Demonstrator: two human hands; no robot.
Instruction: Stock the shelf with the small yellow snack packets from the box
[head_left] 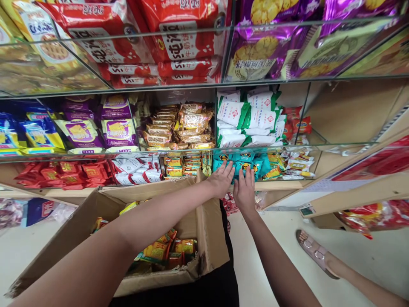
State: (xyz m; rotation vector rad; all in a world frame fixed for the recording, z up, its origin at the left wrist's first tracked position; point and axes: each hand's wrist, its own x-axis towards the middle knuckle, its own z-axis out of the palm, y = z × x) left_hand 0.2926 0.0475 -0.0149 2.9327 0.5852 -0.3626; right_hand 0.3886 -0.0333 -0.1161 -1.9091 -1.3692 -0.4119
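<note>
Both my hands reach into a low shelf compartment holding teal snack packets [260, 164]. My left hand [221, 178] lies flat with fingers spread on the left part of the teal stack. My right hand [245, 190] rests beside it, fingertips on a teal packet with a yellow and black label; whether it grips one I cannot tell. Below my left forearm an open cardboard box [209, 238] sits on my lap, with several yellow and orange snack packets [159, 249] inside.
Glass-divided shelves hold red packets [64, 172], purple biscuit bags [116, 128], brown packets [179, 125] and white-green bags [246, 115]. Another person's sandalled foot [315, 251] stands on the pale floor at the right. A wooden shelf edge [351, 196] juts out at the right.
</note>
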